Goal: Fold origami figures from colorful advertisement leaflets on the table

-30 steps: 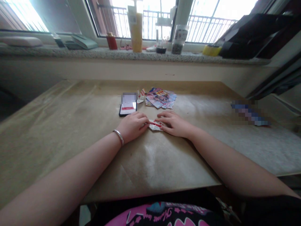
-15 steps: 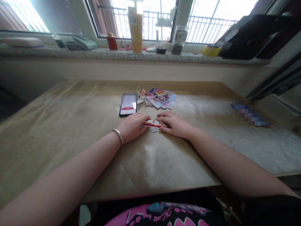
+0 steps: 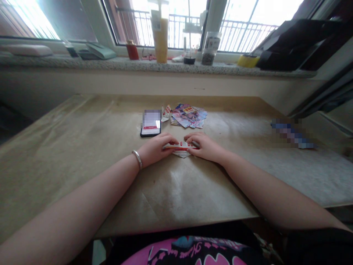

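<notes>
A folded piece of printed paper [image 3: 183,149], white with red print and a red band, lies on the table between my hands, a pointed flap toward me. My left hand [image 3: 157,148], below a silver bracelet, grips its left end between thumb and fingers. At the other end, my right hand [image 3: 204,145] has its thumb on the near edge and its bent fingers on the far side. Just beyond the left hand lies a phone [image 3: 150,129] with a lit, partly blurred screen. Behind the paper is a pile of colourful printed sheets [image 3: 190,117], and beside it a small folded paper piece [image 3: 166,115].
The table [image 3: 124,198] carries a pixelated blue-purple item [image 3: 292,135] at the right. On the granite windowsill [image 3: 110,66] stand a red container [image 3: 132,50], a tall yellow bottle [image 3: 161,40], clear containers and a black bag-like object [image 3: 292,48].
Both hands have shifted slightly along the paper. Its red band has tilted toward me and more of the white printed face shows between the fingers.
</notes>
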Tool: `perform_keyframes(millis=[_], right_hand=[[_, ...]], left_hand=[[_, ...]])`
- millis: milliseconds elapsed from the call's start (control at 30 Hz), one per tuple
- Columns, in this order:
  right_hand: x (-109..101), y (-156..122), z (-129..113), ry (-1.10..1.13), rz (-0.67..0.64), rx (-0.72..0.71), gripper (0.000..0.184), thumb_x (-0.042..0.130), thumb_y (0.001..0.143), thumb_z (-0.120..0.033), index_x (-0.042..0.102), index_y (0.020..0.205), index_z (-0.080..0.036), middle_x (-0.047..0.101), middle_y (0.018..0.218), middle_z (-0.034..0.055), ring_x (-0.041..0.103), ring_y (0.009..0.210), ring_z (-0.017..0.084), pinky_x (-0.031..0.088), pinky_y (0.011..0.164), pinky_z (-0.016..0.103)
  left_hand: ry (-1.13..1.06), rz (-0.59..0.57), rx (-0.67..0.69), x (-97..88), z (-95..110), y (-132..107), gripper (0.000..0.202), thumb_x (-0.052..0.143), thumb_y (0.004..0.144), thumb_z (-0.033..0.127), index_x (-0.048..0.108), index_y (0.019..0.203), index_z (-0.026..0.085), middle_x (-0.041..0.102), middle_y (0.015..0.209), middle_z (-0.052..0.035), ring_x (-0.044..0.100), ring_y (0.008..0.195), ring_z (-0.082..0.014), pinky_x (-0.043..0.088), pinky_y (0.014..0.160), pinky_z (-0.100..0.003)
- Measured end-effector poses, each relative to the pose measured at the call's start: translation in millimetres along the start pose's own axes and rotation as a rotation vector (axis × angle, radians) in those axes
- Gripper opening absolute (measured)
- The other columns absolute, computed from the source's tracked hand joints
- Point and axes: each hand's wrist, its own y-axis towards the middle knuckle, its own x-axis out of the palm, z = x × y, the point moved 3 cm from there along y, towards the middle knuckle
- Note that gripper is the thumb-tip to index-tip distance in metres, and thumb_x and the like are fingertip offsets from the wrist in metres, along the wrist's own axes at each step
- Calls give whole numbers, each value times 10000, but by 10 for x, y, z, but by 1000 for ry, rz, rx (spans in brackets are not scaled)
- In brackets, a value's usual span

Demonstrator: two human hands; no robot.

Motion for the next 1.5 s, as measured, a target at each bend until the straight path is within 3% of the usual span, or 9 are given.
perform_keyframes(millis=[167,333,567,767,933,1067,1300,1500], right_hand=[[7,6,-11,136,22,59,77,590,732,-187,572,805,-172,660,1037,83,602,924,182,450,851,345],[-5,0,-49,180,72,27,31,559,745,-173,542,767,-187,658,924,41,590,850,161,448,784,299],[-79,-10,-106,-27,69,-116,105,553,736,-108,574,788,-197,643,912,44,559,895,183,423,835,319],[-82,-26,-127,-82,-67,-208,153,529,753,-85,607,815,-201,655,915,40,566,914,178,429,853,315],[-90,-31,-143,-55,-137,-229,115,587,750,-136,623,841,-196,659,922,47,580,896,172,454,820,304],[-98,-24,-149,-7,-158,-239,89,609,795,-261,637,840,-191,664,932,60,593,900,171,461,844,316],[-65,-12,-100,-48,-70,-242,81,568,815,-189,646,834,-195,662,1057,62,589,987,180,447,904,344],[-25,-10,-69,-59,-70,-169,120,601,795,-213,653,904,-213,640,1099,58,568,1038,192,422,943,367]], left_hand=[[-73,60,-14,-26,62,-9,179,530,831,230,570,984,147,583,941,-53,564,819,-130,496,710,-245],[-71,116,-32,-49,74,-15,217,504,825,208,562,1028,157,608,943,-47,578,781,-120,501,680,-237],[39,40,86,-23,59,-11,167,483,846,175,617,946,181,655,913,-36,590,847,-142,470,767,-265],[152,-125,222,2,101,-9,192,493,818,147,633,940,198,658,930,-38,585,883,-160,445,804,-287],[186,-168,260,0,123,-22,184,544,837,290,640,969,205,653,974,-53,576,918,-180,433,846,-317],[229,-144,299,22,112,-20,199,494,887,298,653,957,201,657,982,-52,569,923,-173,423,854,-320],[295,-55,306,7,72,-2,287,426,908,157,693,904,264,676,897,-11,561,843,-140,405,775,-283],[365,-33,259,8,10,-12,258,490,897,199,709,914,335,675,896,8,557,773,-127,380,698,-268]])
